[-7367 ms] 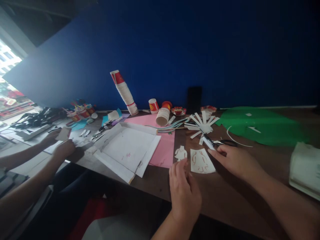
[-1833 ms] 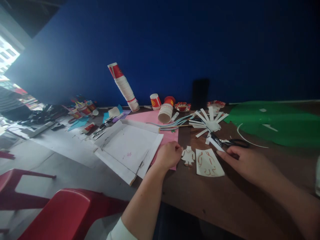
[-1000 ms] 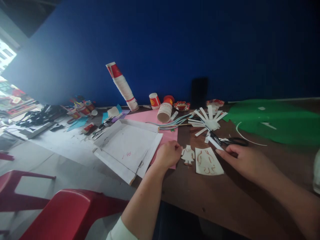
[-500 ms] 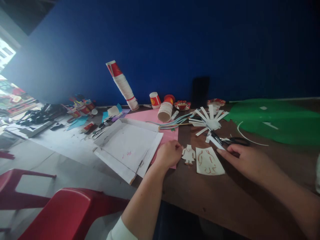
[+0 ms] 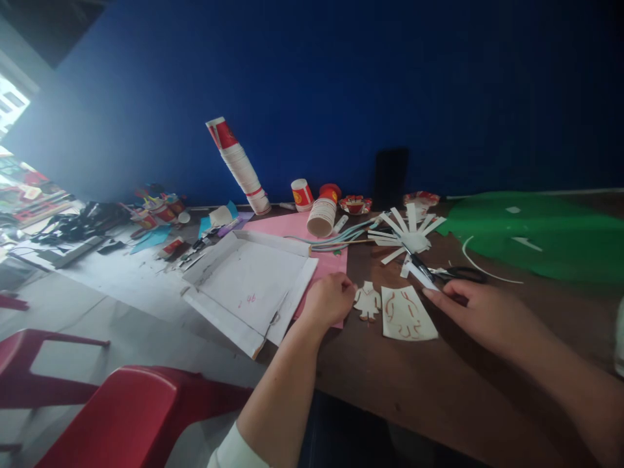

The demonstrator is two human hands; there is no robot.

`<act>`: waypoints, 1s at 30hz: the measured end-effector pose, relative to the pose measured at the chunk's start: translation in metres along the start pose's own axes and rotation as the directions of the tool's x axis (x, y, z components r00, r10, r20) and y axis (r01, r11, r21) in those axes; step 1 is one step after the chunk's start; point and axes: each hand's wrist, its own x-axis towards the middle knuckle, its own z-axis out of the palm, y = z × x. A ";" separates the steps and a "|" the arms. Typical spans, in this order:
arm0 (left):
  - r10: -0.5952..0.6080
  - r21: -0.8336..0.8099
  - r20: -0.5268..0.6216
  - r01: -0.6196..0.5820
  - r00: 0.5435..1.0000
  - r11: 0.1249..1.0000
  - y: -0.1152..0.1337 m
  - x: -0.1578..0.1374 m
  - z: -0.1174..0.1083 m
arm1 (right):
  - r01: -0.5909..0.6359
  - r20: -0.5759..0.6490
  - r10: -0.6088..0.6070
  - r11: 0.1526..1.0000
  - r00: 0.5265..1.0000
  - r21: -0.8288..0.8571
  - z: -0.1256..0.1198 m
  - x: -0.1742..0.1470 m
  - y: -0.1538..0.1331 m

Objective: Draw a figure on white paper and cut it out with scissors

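My left hand [image 5: 330,300] rests on the table with its fingers curled in, just left of a white paper doll-shaped cutout [image 5: 368,302]; nothing shows in it. To the right of the cutout lies a paper piece with brown curved outlines [image 5: 408,314]. My right hand [image 5: 461,304] lies with thumb and index finger apart, the thumb tip at the lower end of a white paper strip [image 5: 423,277]. Black-handled scissors [image 5: 465,275] lie just beyond that hand. Farther back sits a paper cup cut into a fan of strips [image 5: 414,240].
A shallow white cardboard tray [image 5: 244,286] lies left on pink paper [image 5: 273,225]. Behind stand a leaning cup stack [image 5: 241,172] and an upturned cup [image 5: 302,196]. Green sheet [image 5: 536,234] covers the right back. A red stool [image 5: 121,416] stands lower left.
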 end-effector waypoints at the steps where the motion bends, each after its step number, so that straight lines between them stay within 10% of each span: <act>1: -0.001 0.002 0.002 0.001 1.000 1.000 0.000 0.000 0.000 | -0.007 0.006 0.007 1.000 1.000 -0.002 0.000 0.000 -0.001; 30: -0.051 -0.053 0.039 0.053 0.998 0.997 0.005 0.000 -0.002 | 0.032 -0.111 0.001 0.954 0.994 0.299 -0.017 -0.012 -0.014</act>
